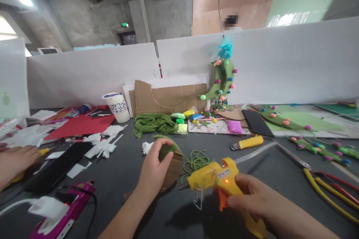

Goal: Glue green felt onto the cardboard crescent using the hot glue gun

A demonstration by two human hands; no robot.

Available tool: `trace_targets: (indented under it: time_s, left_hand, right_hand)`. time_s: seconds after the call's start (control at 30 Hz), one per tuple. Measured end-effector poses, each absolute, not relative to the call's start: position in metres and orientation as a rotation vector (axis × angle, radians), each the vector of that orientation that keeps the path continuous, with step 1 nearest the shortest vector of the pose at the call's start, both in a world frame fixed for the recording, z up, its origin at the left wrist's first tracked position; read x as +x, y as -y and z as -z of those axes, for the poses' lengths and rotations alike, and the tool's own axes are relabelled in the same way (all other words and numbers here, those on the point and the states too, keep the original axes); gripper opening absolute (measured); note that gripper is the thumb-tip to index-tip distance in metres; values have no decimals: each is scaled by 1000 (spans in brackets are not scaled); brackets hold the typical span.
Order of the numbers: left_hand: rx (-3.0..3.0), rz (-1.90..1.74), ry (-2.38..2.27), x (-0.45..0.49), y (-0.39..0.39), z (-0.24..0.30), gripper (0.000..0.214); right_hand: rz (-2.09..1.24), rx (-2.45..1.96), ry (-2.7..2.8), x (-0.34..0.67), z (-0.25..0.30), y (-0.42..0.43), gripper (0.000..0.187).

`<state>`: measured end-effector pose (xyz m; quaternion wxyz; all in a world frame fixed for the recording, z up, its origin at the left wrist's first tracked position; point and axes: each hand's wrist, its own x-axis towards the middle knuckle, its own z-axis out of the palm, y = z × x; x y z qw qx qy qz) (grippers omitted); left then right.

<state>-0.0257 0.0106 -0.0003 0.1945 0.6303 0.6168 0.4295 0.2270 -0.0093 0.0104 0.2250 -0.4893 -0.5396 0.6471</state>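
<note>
My left hand (pixel 157 170) is closed on a curved cardboard piece (pixel 172 171) whose upper end is covered in green yarn. In my right hand (pixel 252 194) is a yellow hot glue gun (pixel 215 175) with an orange trigger, a lit red light and a clear glue stick sticking out behind. Its nozzle points left, close to the cardboard's edge and apart from it. Loose green yarn (pixel 198 161) lies tangled behind the nozzle. A thicker skein of green yarn (pixel 155 123) rests farther back.
A yellow utility knife (pixel 248 142) and scissors (pixel 316 179) lie at right. A decorated green crescent (pixel 224 82) stands at the back. At left are a black phone (pixel 58 166), a magenta power strip (pixel 67 211) and another person's hand (pixel 17 162).
</note>
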Motion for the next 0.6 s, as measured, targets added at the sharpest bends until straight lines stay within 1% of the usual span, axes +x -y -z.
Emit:
trace_targets:
  time_s: [0.07, 0.2, 0.27, 0.43, 0.6]
  left_hand:
    - [1761, -1204, -1719, -24, -10, 0, 19]
    - [1752, -1203, -1689, -22, -9, 0, 19]
    - [1753, -1196, -1668, -20, -9, 1, 19]
    - [1763, -1170, -1627, -14, -5, 2, 21]
    - [1760, -1151, -1613, -11, -3, 1, 21]
  right_hand:
    - [-1773, -1451, 1419, 227, -11, 13, 17]
    - [-1824, -1289, 1339, 222, -9, 14, 34]
    - [-1792, -1260, 1319, 220, -10, 12, 37]
    - [-1640, -1332, 1273, 221, -6, 7, 31]
    - [-1615, -1287, 1311, 222, 6, 10, 30]
